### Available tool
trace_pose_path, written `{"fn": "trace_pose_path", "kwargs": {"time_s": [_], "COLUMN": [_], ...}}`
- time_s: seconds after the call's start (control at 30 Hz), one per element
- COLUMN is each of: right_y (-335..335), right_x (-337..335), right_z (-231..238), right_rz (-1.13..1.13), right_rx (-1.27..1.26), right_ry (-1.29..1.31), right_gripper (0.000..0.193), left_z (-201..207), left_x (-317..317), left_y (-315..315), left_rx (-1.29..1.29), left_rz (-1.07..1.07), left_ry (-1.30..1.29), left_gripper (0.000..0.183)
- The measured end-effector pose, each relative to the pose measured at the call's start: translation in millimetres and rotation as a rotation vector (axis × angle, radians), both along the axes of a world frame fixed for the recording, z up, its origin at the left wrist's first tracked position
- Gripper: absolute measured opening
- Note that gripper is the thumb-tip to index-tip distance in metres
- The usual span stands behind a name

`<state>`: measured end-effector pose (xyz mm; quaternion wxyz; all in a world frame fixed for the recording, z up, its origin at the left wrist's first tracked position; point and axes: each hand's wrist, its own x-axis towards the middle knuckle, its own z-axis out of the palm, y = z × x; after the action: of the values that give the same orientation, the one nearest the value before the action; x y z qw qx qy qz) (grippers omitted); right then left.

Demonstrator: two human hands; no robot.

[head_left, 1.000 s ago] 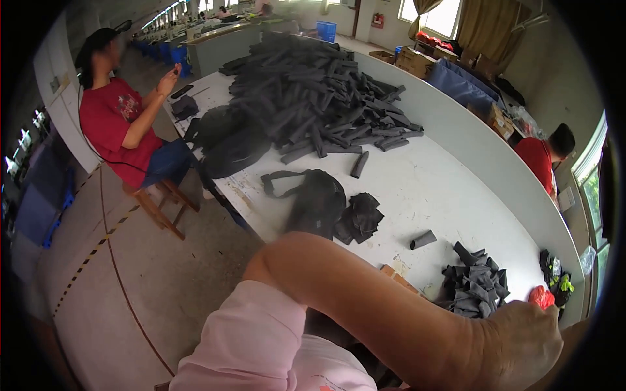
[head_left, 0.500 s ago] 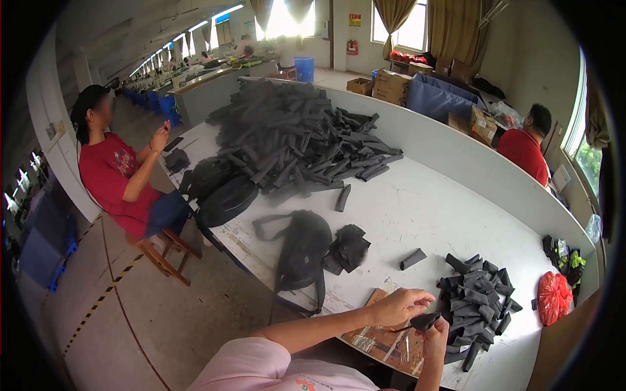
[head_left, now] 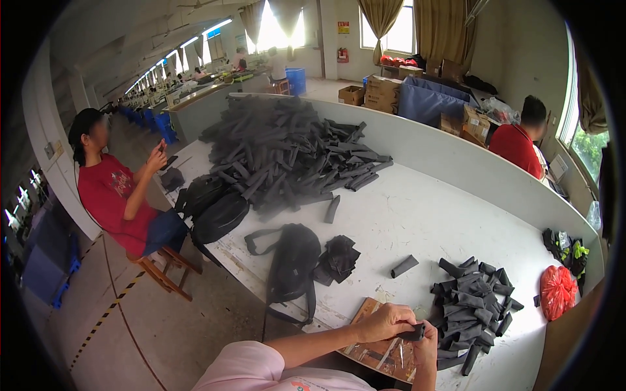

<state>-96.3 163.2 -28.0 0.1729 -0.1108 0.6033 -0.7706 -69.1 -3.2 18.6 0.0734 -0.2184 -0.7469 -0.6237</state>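
Note:
Both my hands meet at a small black fabric piece (head_left: 412, 334), above a scuffed wooden board (head_left: 369, 354) at the table's front edge. My left hand (head_left: 386, 322) pinches its left end with thumb and fingers. From the other side, my right hand (head_left: 427, 347) is closed round it. Close by on the right lies a small pile of rolled black fabric pieces (head_left: 473, 306). One lone rolled piece (head_left: 404, 266) rests on the white table (head_left: 430, 215) beyond my hands. Left of it are a stack of black fabric pieces (head_left: 338, 259) and a black sling bag (head_left: 293, 262).
A large heap of black rolled pieces (head_left: 280, 150) covers the table's far left, beside more black bags (head_left: 218, 212). A red plastic bag (head_left: 558, 292) sits at the right by the low partition (head_left: 450, 159). At left, a person in red (head_left: 117, 189) sits on a stool.
My left hand has come down to the right hand and now grips the fabric piece too. Before, it hovered apart with its fingers stretched. The whole view has shifted slightly.

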Motion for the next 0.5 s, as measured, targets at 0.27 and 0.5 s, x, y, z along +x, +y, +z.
{"fn": "trace_pose_path", "kwargs": {"time_s": [0.27,0.5], "right_y": [-6.1,-12.1], "right_x": [9.9,-10.5], "right_z": [52.7,68.1], "right_rz": [-0.052,-0.018], "right_rx": [0.59,0.96], "right_ry": [0.736,0.999], "right_gripper": [0.044,0.02], "left_z": [2.0,-9.9], "left_x": [2.0,-2.2], "left_y": [5.3,-10.6], "left_rx": [0.457,0.559], "left_rz": [0.14,0.088], "left_ry": [-0.156,-0.178], "left_gripper": [0.002,0.006]}}
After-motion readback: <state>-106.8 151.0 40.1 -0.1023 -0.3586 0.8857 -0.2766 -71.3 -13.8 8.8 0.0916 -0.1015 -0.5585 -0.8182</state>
